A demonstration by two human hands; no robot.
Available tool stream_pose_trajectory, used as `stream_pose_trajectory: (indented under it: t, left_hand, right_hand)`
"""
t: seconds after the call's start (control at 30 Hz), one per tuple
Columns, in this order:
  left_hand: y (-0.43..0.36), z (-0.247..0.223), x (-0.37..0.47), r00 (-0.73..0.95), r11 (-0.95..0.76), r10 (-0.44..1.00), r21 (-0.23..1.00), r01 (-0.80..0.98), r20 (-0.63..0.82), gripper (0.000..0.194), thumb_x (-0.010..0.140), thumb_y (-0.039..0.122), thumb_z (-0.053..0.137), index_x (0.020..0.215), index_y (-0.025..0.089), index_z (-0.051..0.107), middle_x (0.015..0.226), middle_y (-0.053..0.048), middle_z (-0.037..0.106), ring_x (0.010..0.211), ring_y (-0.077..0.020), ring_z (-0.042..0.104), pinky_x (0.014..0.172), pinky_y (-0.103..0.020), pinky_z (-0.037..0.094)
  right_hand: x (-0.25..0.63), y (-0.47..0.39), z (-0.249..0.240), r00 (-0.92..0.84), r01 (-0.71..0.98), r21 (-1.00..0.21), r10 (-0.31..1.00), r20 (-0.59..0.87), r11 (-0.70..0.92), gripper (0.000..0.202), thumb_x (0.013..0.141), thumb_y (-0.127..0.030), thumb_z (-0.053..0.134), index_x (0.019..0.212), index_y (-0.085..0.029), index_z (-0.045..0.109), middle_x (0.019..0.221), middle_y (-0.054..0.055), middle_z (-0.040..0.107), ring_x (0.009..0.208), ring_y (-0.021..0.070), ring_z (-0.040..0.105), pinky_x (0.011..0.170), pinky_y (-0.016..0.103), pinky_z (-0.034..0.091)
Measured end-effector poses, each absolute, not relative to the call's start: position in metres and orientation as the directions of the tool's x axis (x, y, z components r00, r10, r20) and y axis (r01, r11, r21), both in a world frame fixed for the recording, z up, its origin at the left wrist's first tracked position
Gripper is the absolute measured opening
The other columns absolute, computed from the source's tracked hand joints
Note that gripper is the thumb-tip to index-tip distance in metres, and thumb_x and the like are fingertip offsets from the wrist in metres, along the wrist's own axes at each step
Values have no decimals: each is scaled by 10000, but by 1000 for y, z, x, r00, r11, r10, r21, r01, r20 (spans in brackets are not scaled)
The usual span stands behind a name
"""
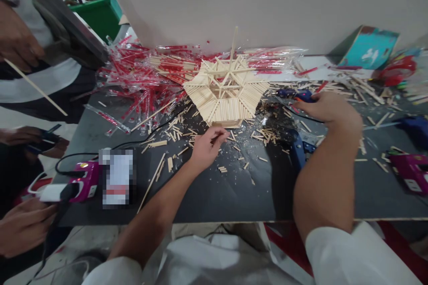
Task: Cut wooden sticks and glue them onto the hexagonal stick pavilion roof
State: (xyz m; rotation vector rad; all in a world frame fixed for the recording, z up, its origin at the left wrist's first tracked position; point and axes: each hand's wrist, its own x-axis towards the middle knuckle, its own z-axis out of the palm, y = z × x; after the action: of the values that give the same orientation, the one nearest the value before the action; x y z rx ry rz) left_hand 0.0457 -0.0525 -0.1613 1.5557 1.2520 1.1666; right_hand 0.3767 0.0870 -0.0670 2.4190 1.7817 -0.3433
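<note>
Three or more short stick pieces (222, 169) lie nearest, on the dark desk (247, 205) just short of the left grip (207, 146). Well off to the left of that grip, and nearer to the desk's edge, stands a magenta socket block (86, 180). The left grip itself is drawn into a pinch, thumb and fingertips close together; whether a small piece sits between them I cannot tell.

On the near side of the right grip (329, 109) lies a blue-handled tool (296, 144), perhaps a cutter. The right grip is bent over at a dark blue tool (303, 95) that looks like a glue gun; whether the fingers clasp it or only touch it is hidden.

Just beyond the left grip, and to the left of the right one, stands the pale stick structure (229, 109), with panels slanting around an open star-like top and a thin stick rising above it.

The step in hand seems to be detail work on this structure, small pieces at the left and the glue tool at the right. The next move would call for a steady pinch, a sure hold on the tool, and its tip kept clear of the fingers.

Farther beyond both grips are red-printed wrapped packets (137, 82), a teal box (369, 49) and the pale wall (267, 9).
</note>
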Motion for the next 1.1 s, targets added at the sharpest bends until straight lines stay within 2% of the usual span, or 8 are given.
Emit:
stream_pose_trajectory:
  t: [0.13,0.27,0.4,0.53,0.6,0.77,1.0,1.1]
  left_hand:
    - [-52,-159,45,126,-257,965,926,278,230,188,990,371,635,1047,210,713,1050,-54,785,870,-144,751,712,-238,590]
    - [-52,-152,48,199,-445,894,842,305,401,120,956,303,688,940,196,740,1046,-69,760,960,-155,725,776,-263,595]
    - [-56,-146,55,247,-511,858,797,321,451,102,963,281,681,965,202,746,964,-53,767,914,-147,726,834,-295,601]
    - [-61,-138,59,254,-541,841,769,340,478,110,973,287,671,994,202,738,994,-47,776,883,-124,732,736,-238,595]
    - [-62,-132,59,252,-547,837,760,350,486,128,974,308,672,992,197,734,988,-46,774,863,-119,731,714,-228,587]
    - [-60,-115,58,324,-513,852,779,360,411,150,987,328,651,1001,200,727,967,-39,766,818,-120,713,690,-224,560]
    - [-53,-81,62,667,-659,701,588,470,253,153,1040,282,551,1076,211,682,1073,-20,754,947,-151,717,771,-262,521]
    - [-49,-62,68,746,-730,635,470,496,200,162,1046,287,535,1053,205,675,1029,-14,746,916,-159,715,701,-268,485]
  right_hand:
    - [384,98,-89,286,954,31,871,-400,-299,497,829,-661,639,854,-167,688,957,179,705,845,279,641,689,354,434]
    - [384,97,-87,253,963,12,892,-375,-268,463,799,-653,686,791,-190,687,896,153,710,818,279,640,710,374,451]
    - [377,81,-60,258,954,-87,934,-247,-286,363,825,-576,696,858,-214,705,952,122,732,893,295,656,797,398,468]
    - [370,67,-39,226,915,-322,970,-93,-244,259,830,-465,714,945,-234,720,964,70,751,866,238,676,818,362,494]
    - [370,69,-43,212,925,-300,972,-102,-234,276,836,-467,712,970,-226,722,992,81,752,866,235,672,821,362,492]
    - [380,89,-80,244,962,-28,896,-372,-273,412,759,-578,773,755,-177,683,875,156,721,822,290,660,743,387,455]
    - [388,94,-91,223,959,-103,925,-308,-266,286,716,-416,811,665,-222,606,794,129,700,747,278,643,686,388,455]
    - [390,92,-89,224,926,-266,958,-180,-266,207,725,-328,771,641,-219,616,616,85,647,611,247,610,630,382,456]
